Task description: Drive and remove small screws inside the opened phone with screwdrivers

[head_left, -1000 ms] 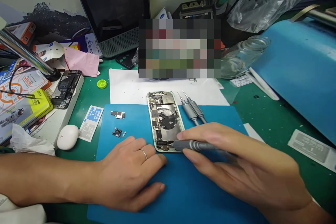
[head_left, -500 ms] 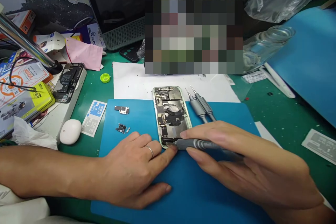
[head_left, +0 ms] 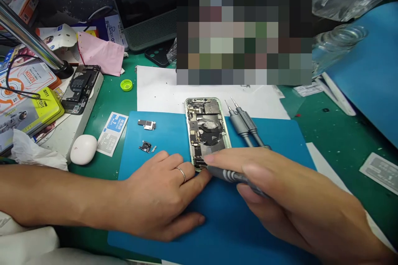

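Observation:
An opened smartphone [head_left: 209, 130] lies on the blue mat [head_left: 248, 223], its boards and round coil exposed. My left hand [head_left: 161, 192] rests beside its lower end, index fingertip against the bottom edge and thumb spread on the mat. In my right hand [head_left: 289, 192] is a grey screwdriver [head_left: 231, 176], slanting down to the phone's bottom edge next to my left fingertip. The index finger lies along its front, with the thumb farther back; its tip is hidden. Two more grey screwdrivers [head_left: 244, 124] lie right of the phone. Small parts [head_left: 147, 124] sit left of it.
White paper [head_left: 158, 87] lies behind the mat. On the left are a white earbud case [head_left: 83, 149], another opened phone [head_left: 81, 90], boxes [head_left: 31, 107] and a metal pole [head_left: 34, 37]. A glass jar [head_left: 338, 45] lies at the right. A blurred patch covers the back.
My right thumb has shifted back along the screwdriver, whose handle now slopes more toward the lower right. My left hand stays against the phone. The whole view has shifted slightly.

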The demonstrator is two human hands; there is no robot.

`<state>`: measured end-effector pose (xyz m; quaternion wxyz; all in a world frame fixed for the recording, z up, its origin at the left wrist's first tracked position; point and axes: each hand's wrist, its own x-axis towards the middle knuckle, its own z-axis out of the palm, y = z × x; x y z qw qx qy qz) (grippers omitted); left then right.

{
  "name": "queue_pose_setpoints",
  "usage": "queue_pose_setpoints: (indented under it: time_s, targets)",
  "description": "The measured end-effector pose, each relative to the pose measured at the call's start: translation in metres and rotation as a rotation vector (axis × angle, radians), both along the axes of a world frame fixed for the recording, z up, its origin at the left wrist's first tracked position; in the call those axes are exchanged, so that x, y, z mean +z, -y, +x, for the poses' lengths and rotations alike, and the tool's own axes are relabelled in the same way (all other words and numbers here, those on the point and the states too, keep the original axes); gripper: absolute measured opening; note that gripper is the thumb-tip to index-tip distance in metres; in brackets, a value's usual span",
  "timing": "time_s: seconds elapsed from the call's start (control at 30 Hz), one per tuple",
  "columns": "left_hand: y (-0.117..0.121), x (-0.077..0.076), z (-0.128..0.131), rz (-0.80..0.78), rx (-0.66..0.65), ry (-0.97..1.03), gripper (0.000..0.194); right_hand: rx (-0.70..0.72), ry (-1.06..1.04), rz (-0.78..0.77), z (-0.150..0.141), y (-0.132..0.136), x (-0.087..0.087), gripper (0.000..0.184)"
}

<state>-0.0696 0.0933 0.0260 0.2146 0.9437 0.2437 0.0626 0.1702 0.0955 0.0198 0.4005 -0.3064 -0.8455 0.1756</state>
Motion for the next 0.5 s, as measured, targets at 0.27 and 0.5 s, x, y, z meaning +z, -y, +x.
queue_pose_setpoints:
  time_s: [0.27, 0.5]
  targets:
    - [0.0008, 0.0001, -0.0006, 0.003, 0.009, 0.038, 0.032, -0.051, 0.09, 0.17, -0.0029, -0.0036, 0.0082, 0.047]
    - [0.0004, -0.0006, -0.0003, 0.003, 0.014, 0.042, 0.051, -0.101, 0.069, 0.14, 0.002, 0.0008, 0.0063, 0.043]
